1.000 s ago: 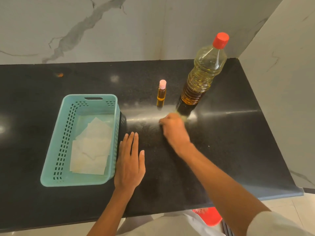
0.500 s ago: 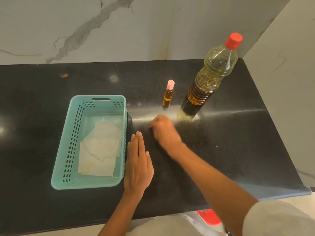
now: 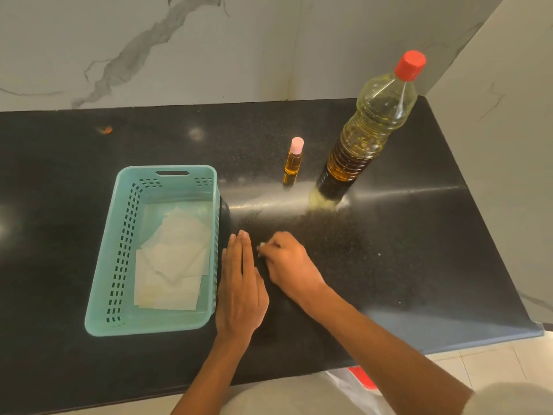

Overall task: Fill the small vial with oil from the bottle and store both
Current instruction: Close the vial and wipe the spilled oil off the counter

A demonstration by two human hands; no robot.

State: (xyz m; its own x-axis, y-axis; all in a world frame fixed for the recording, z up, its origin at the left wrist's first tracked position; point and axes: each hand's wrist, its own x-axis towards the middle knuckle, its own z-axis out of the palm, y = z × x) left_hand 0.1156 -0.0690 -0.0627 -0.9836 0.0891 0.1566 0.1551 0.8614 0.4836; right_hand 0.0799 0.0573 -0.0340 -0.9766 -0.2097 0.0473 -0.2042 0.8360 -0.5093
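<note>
A small vial (image 3: 293, 163) of amber oil with a pink cap stands upright on the black counter (image 3: 419, 235). To its right stands a tall oil bottle (image 3: 368, 133) with a red cap. My left hand (image 3: 241, 289) lies flat on the counter beside the basket, fingers straight. My right hand (image 3: 288, 265) is curled just right of it, well in front of the vial, pressing a small pale wad (image 3: 261, 244) onto the counter. Only a bit of the wad shows at the fingertips.
A teal plastic basket (image 3: 119, 265) with white paper squares (image 3: 173, 259) inside sits at the left. A pale smear (image 3: 321, 200) lies at the bottle's base. Marble walls close the back and the right side. The counter's front edge runs near my body.
My right hand has slid from the bottle's base toward me and leftward across the counter, ending next to my left hand. The left hand, vial and bottle have stayed put.
</note>
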